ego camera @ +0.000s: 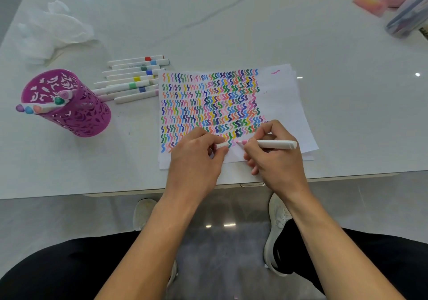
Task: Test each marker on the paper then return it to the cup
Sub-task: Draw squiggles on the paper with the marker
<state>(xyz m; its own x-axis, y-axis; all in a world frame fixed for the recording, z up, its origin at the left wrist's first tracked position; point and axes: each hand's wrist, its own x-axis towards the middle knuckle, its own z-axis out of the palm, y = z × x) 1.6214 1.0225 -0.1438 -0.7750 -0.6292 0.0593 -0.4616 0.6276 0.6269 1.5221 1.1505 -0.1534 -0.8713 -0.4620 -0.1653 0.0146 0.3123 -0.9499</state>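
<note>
A white sheet of paper [282, 96] lies near the table's front edge, covered with rows of coloured squiggles. My right hand [275, 156] grips a white marker [275, 144] with a pink tip touching the paper's lower rows. My left hand [196, 158] rests on the paper's lower left and pinches the marker's white cap [221, 145]. A purple cut-out cup [69, 107] stands at the left with several markers leaning in it. A row of several white markers [132, 79] lies between the cup and the paper.
Crumpled white tissue [53, 31] lies at the back left. A clear tube-like case [407, 14] and pink items [370, 3] sit at the back right. The table's front edge [115, 193] runs below my hands, with my legs and white shoes beneath.
</note>
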